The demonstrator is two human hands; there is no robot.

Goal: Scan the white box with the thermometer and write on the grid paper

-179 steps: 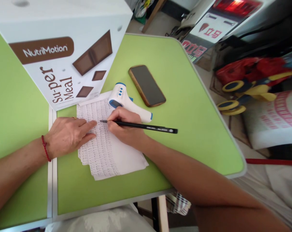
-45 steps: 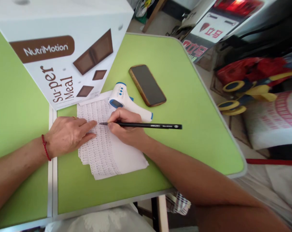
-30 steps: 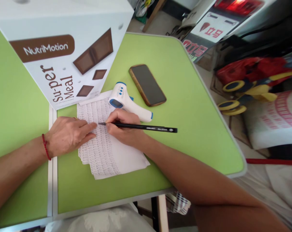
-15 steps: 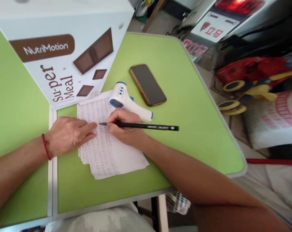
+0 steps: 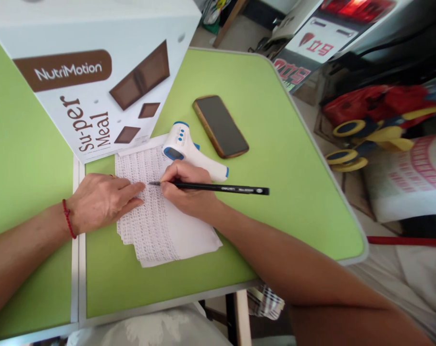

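Note:
My right hand is closed around a black pen, its tip at the written rows on a stack of paper sheets. Dense small handwriting covers the left part of the top sheet, and the right part is blank. Stretched out flat, my left hand rests its fingertips on the sheets' left edge, just left of the pen tip. A red cord bracelet circles that wrist. Just beyond my right hand, a white and blue infrared thermometer lies over the top of the paper.
A large white NutriMotion box stands behind the paper on the green table. Farther right lies a phone in a brown case. Past the table's right edge are a yellow-and-blue wheeled toy and a printed white sack.
The pen has shifted very slightly to the right with my right hand. My left hand, the paper and the other things stay where they were.

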